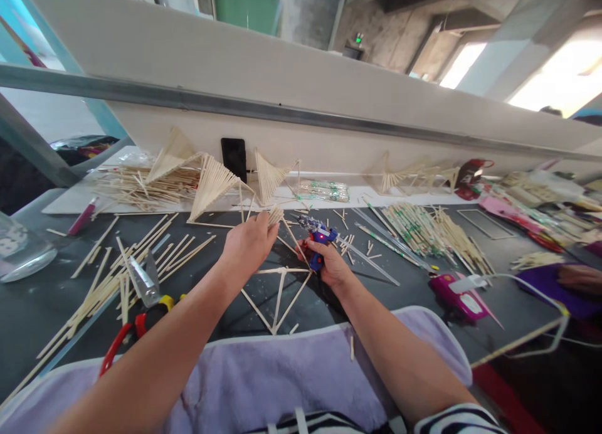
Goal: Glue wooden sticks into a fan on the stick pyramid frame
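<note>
My right hand [330, 263] is wrapped round a blue hot glue gun [320, 238] with a small red light. Its nozzle points away and to the left. Close by, my left hand [249, 244] pinches some pale wooden sticks [275, 215]; the fingertips are partly hidden. Below both hands lies a triangular stick frame [279, 296] on the dark tabletop. Just beyond my left hand stands a stick model with a fan-like slatted surface [214, 186]. Whether the pinched sticks join it, I cannot tell.
Pliers with red handles [123, 340], a utility knife [145, 282] and loose sticks [101, 290] lie left. A phone [234, 159] leans at the back. Bundled sticks [418, 230] and a magenta power socket [458, 298] are right, near another person's hand [580, 277].
</note>
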